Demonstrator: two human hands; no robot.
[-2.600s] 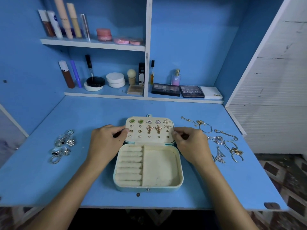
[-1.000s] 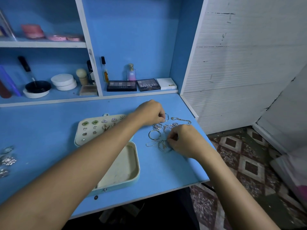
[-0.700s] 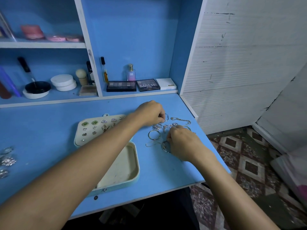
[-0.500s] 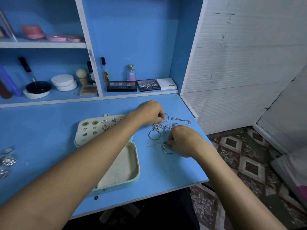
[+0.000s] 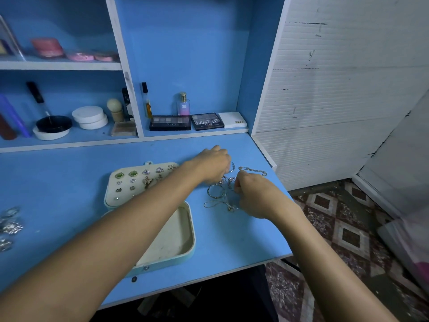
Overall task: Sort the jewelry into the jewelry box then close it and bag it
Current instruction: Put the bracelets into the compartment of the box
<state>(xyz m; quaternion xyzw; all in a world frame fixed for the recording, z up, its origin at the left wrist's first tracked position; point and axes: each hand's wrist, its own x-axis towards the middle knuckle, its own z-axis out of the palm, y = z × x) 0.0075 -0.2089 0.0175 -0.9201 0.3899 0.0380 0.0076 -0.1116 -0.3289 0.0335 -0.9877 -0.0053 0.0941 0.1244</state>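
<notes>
fingers of both hands, left hand [image 5: 214, 165] and right hand [image 5: 254, 194], curl into the bracelet pile [image 5: 220, 194], right of the open jewelry box [image 5: 188, 238] on the table [image 5: 58, 187]; exact pinch cannot be told. chains: light, limp, tangle-prone. lift one piece at its hoop.

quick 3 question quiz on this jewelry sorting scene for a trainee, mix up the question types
1. True or false: the jewelry box lies open on the desk.
2. Multiple choice: where are both hands working? A) on the shelf; B) in the tangle of chains and bangles right of the box; C) inside the box tray.
3. Fill in: earrings are pinned in the box's ____.

Key
1. True.
2. B: the left hand and right hand are both at that pile, fingers curled down into it.
3. Lid. The rings at the desk's left edge lie untouched.
</notes>
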